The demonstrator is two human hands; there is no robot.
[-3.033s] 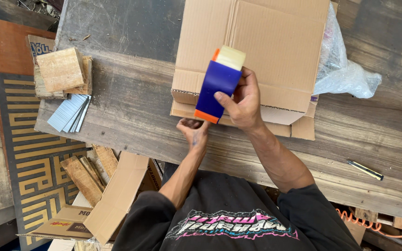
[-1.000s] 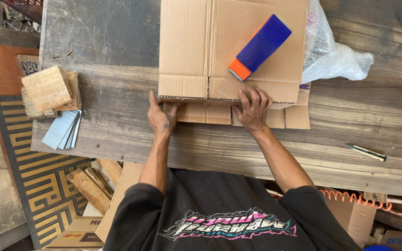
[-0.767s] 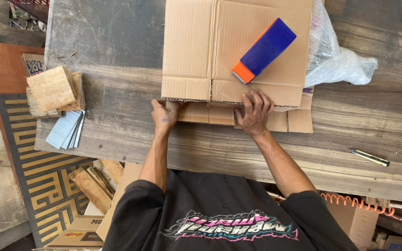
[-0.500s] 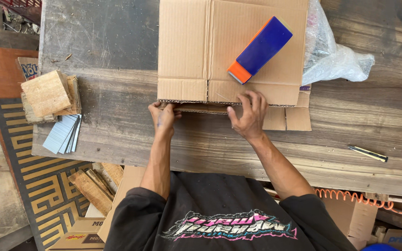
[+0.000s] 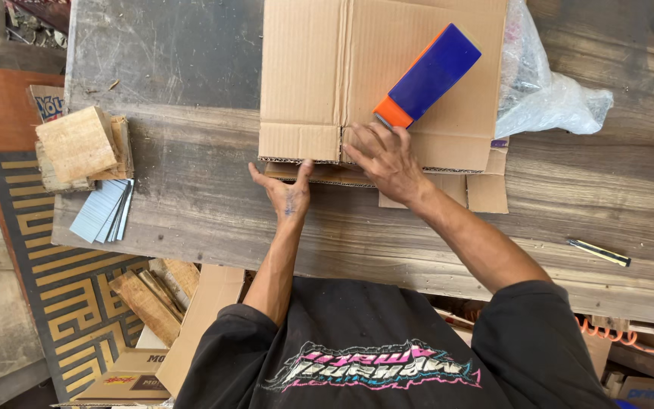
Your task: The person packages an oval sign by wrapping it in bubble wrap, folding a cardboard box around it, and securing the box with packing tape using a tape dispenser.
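My left hand (image 5: 288, 195) lies open on the wooden bench (image 5: 191, 204), thumb and fingers spread against the near edge of the cardboard box (image 5: 319, 76). Just beyond, my right hand (image 5: 387, 157) presses flat, fingers splayed, on the box's front flap. Farther on, a blue-and-orange block (image 5: 429, 74) rests atop the box.

Cardboard box (image 5: 357, 76) cut off by top edge of view at workbench (image 5: 191, 204) far edge. Plastic bag (image 5: 546, 91) partly hidden behind box. Lower flaps partly covered by right hand (image 5: 387, 155). Left hand (image 5: 289, 193) fingertips hidden under box edge.
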